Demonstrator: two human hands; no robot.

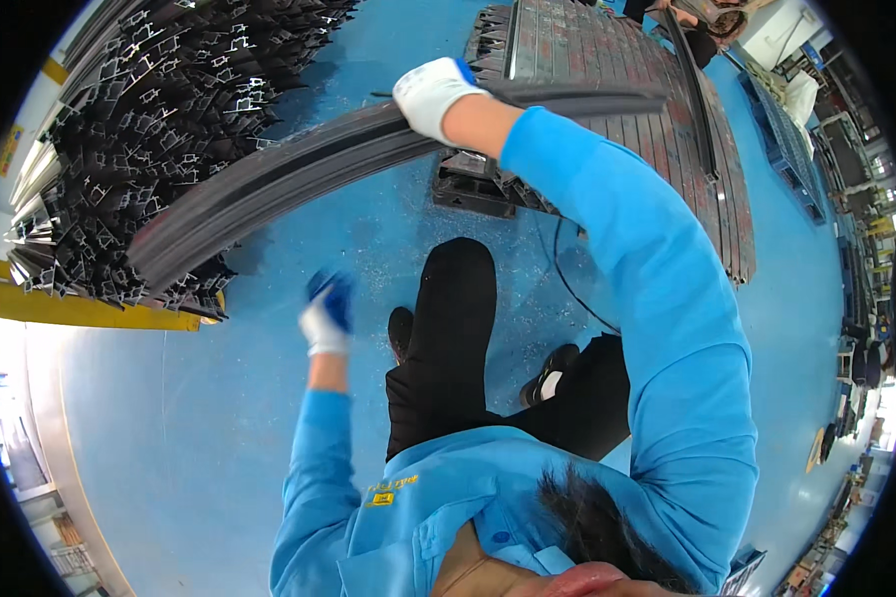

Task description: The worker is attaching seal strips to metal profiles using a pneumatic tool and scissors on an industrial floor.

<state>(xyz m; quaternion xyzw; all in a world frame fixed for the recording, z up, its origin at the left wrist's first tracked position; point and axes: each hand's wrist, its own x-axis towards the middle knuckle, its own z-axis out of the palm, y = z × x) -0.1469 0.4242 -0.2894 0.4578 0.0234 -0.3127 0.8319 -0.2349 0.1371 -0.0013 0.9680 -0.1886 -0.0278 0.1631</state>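
A long dark metal profile (pixel 289 169) stretches from the left pile across to the far right stack, grooved along its length. My right hand (pixel 433 98), in a white glove with blue on it, is closed around its upper edge near the middle. My left hand (pixel 327 310), gloved in white and blue, hangs below the profile over the blue floor, apart from it. Motion blurs its fingers, so their pose is unclear.
At left, a large pile of dark profiles (pixel 169 129) rests above a yellow beam (pixel 90 306). Flat profiles form a stack (pixel 607 149) at far right, with another dark profile (pixel 695 90) lying across it. A person (pixel 712 22) is beyond. A cable (pixel 572 284) trails on the floor.
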